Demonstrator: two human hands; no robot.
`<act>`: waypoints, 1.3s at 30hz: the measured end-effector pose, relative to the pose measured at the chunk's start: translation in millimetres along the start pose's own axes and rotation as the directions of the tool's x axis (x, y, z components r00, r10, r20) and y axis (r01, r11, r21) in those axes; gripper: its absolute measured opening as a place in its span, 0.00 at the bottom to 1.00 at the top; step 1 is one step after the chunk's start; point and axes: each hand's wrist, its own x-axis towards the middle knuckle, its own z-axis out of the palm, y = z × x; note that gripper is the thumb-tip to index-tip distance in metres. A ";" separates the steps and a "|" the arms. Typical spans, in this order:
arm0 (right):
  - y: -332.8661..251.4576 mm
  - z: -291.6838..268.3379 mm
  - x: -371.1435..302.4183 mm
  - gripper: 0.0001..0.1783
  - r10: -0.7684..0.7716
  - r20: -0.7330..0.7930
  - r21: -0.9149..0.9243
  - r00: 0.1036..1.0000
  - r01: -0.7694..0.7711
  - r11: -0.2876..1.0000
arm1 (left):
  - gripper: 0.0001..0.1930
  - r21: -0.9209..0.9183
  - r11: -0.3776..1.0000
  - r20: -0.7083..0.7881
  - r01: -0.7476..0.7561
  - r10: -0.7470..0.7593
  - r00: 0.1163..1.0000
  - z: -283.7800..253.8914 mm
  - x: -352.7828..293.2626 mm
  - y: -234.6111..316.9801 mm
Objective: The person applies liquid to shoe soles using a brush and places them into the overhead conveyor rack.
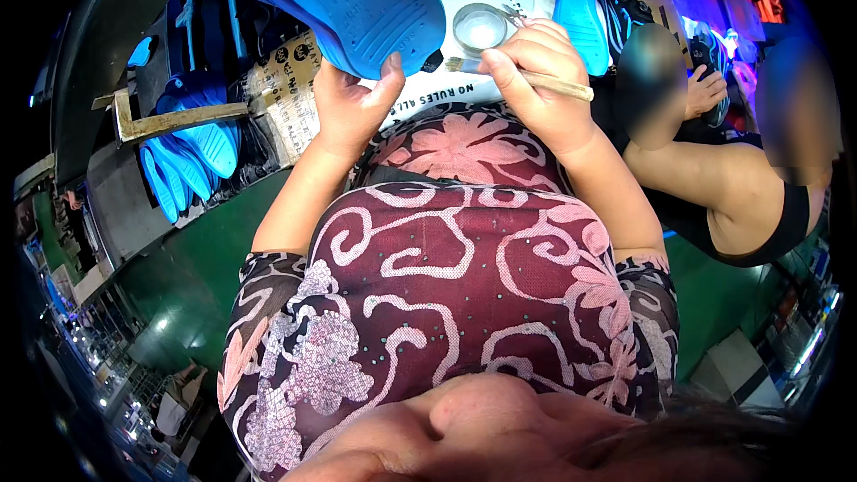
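My left hand (357, 103) is closed on the lower end of a blue shoe sole (379, 31), its thumb pressed against the edge. The sole is raised and tilted, with small holes and ridges on the face toward me. My right hand (544, 71) grips a brush (558, 84) with a pale handle. The brush's bristles point left, close to the sole's lower edge; whether they touch it I cannot tell. Just beyond the right fingers is a small round metal cup (480, 28) with a shiny inside. Whether those fingers touch the cup is unclear.
White printed wrapping (455, 98) covers the work surface. Another blue sole (578, 13) lies right, beside a black shoe (628, 0). Several blue soles (207, 145) sit left near a worn bar (183, 122). A co-worker's hand (705, 92) holds a shoe at right.
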 end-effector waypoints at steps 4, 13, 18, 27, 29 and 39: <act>2.8 -7.0 -5.3 0.11 0.081 0.015 0.023 0.997 -0.082 0.996 | 0.17 0.033 0.999 0.024 -0.030 0.029 0.999 0.0 4.9 0.4; 9.1 -28.9 -17.3 0.15 0.354 -0.130 0.241 0.926 -0.317 0.918 | 0.18 -0.065 0.996 0.006 -0.068 0.068 0.998 -11.1 31.5 52.4; 13.9 -28.7 -37.8 0.17 0.617 -0.144 0.500 0.774 -0.481 0.720 | 0.33 -0.399 0.888 0.270 0.231 -0.127 0.954 -17.4 44.0 95.5; 18.1 -29.4 -71.3 0.17 0.672 -0.325 0.423 0.665 -0.534 0.732 | 0.33 -0.319 0.689 0.894 0.651 -0.008 0.447 82.8 127.7 131.5; 25.0 -27.5 -74.2 0.18 0.718 -0.289 0.561 0.633 -0.496 0.663 | 0.25 -0.390 0.594 0.911 0.703 0.136 0.390 139.9 190.3 139.9; 26.4 -26.1 -77.7 0.18 0.797 -0.271 0.615 0.540 -0.539 0.575 | 0.32 -0.678 0.544 0.625 0.495 0.071 0.778 202.4 211.6 147.8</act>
